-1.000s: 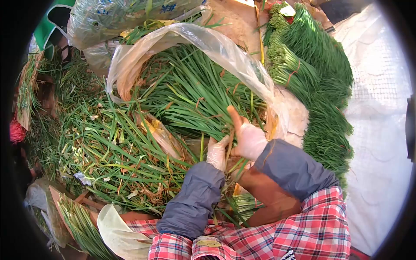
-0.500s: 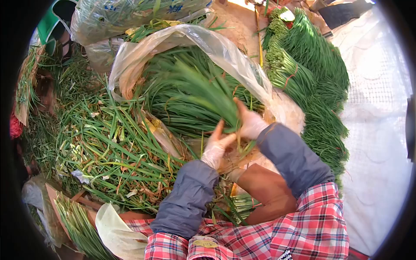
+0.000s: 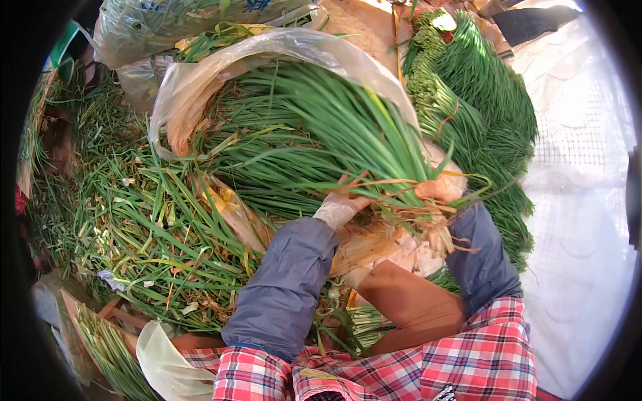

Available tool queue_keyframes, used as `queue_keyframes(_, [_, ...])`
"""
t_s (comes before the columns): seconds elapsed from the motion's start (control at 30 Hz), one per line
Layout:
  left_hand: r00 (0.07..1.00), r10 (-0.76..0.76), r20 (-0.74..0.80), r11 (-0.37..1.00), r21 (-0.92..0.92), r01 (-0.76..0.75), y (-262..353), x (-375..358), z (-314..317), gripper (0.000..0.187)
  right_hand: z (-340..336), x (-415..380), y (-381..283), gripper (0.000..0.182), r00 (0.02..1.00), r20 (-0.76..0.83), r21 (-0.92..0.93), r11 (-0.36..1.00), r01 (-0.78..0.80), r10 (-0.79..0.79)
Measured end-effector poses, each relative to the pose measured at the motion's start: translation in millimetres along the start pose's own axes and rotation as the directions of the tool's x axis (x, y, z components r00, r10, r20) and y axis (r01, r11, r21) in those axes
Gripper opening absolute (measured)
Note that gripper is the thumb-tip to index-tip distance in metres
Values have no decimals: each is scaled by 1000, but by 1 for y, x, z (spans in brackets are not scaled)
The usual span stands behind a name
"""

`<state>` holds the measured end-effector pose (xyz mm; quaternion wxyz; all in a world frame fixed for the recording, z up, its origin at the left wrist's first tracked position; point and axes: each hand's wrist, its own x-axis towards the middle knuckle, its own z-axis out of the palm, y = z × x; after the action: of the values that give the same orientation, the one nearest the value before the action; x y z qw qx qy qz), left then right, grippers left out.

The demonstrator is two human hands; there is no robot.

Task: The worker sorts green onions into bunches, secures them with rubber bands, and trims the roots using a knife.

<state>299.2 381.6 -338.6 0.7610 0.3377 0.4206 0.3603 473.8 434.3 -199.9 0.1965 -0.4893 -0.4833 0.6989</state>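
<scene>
beside the plastic bag, the left hand is nearing loose stems, grip unclear; the green bundle is leaning over the bag's contents, the right hand clasping its root end. gathering appears underway, any further move requiring firm root-end support.

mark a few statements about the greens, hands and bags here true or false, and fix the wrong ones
1. The right hand holds a bunch near its root end. True.
2. The open bag is empty. False: greens lie inside the open bag.
3. Both sleeves are bright yellow. False: they are dark grey-blue.
4. The white sheet lies to the right of the stacked bundles. True.
5. The loose heap is to the right of the open bag. False: the loose heap is to its left.
6. The shirt is red checked. True.
</scene>
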Motion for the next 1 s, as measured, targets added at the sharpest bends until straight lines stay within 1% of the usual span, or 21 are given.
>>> queue_keyframes(0.1, [999, 39, 11, 935, 353, -41, -6, 15, 7, 52, 23, -1, -29, 86, 999, 27, 35, 999, 26, -27])
queue_keyframes(0.17, [998, 58, 18, 763, 644, -56, -49, 36, 4, 64, 12, -3, -15, 81, 998, 35, -45, 998, -41, 43])
queue_keyframes(0.23, [1000, -3, -27, 882, 472, 15, -115, 61, -10, 76, 9, -9, -15, 64, 993, 61, -120, 989, -91, 99])
queue_keyframes(0.3, [1000, -4, 15, 955, 297, -1, -163, 68, -28, 83, -1, -13, -22, 49, 977, 103, -9, 982, -188, 188])
queue_keyframes(0.33, [998, 54, 22, 737, 673, -55, -135, 55, -24, 83, -19, -15, -21, 49, 960, 132, 140, 954, -265, 247])
queue_keyframes(0.37, [993, 112, 30, 378, 923, -70, -106, 42, -19, 84, -40, -17, -15, 48, 938, 175, 283, 897, -339, 299])
queue_keyframes(0.4, [999, 36, 22, 516, 856, -37, -71, 23, -14, 80, -60, -20, -6, 48, 907, 234, 416, 807, -420, 351])
queue_keyframes(0.43, [994, 104, 41, 528, 844, -90, -91, 28, -22, 77, -77, -22, 1, 47, 871, 299, 532, 690, -491, 389])
queue_keyframes(0.47, [996, 86, 34, 599, 797, -79, -58, 7, -22, 70, -68, -24, -10, 47, 834, 365, 631, 549, -548, 412])
queue_keyframes(0.5, [997, 69, 27, 665, 744, -66, -23, -14, -21, 64, -52, -33, -16, 50, 902, 283, 547, 718, -430, 324])
queue_keyframes(0.53, [982, 187, 7, 658, 742, -130, -9, -31, -27, 65, -15, -40, -40, 53, 954, 194, 420, 859, -291, 228])
queue_keyframes(0.57, [997, 73, 29, 819, 569, -76, 17, -61, -36, 74, 22, -47, -63, 56, 986, 103, 271, 950, -153, 129])
queue_keyframes(0.63, [992, -55, 110, 993, 114, 43, 63, -123, -48, 94, 63, -62, -73, 63, 992, 100, 153, 984, -91, 76])
queue_keyframes(0.67, [986, -68, 149, 984, -154, 91, 70, -152, -53, 105, 91, -70, -87, 66, 989, 132, 8, 998, -62, 60])
queue_keyframes(0.7, [963, 93, 252, 920, -392, 14, 53, -168, -67, 118, 112, -72, -85, 64, 973, 228, -13, 1000, -18, 21])
queue_keyframes(0.73, [937, 315, 151, 838, -508, -200, 61, -185, -62, 94, 130, -71, -80, 63, 946, 324, -32, 999, 35, -23])
queue_keyframes(0.8, [883, 465, -67, 633, -672, -384, 89, -215, -49, 86, 171, -76, -54, 62, 901, 429, 79, 996, 33, -63])
queue_keyframes(0.87, [874, 461, -156, 618, -650, -442, 108, -244, -57, 75, 199, -65, -4, 62, 844, 524, -140, 966, 219, -115])
queue_keyframes(0.9, [869, 455, -195, 613, -640, -464, 115, -258, -61, 70, 211, -65, 17, 50, 845, 489, -138, 936, 323, -219])
queue_keyframes(0.97, [830, 415, -372, 699, -454, -553, 137, -293, -51, 61, 240, -79, 4, 53, 835, 499, -121, 936, 330, -230])
queue_keyframes(1.0, [799, 403, -447, 736, -361, -573, 146, -309, -44, 56, 252, -83, 3, 56, 817, 512, -233, 873, 429, -264])
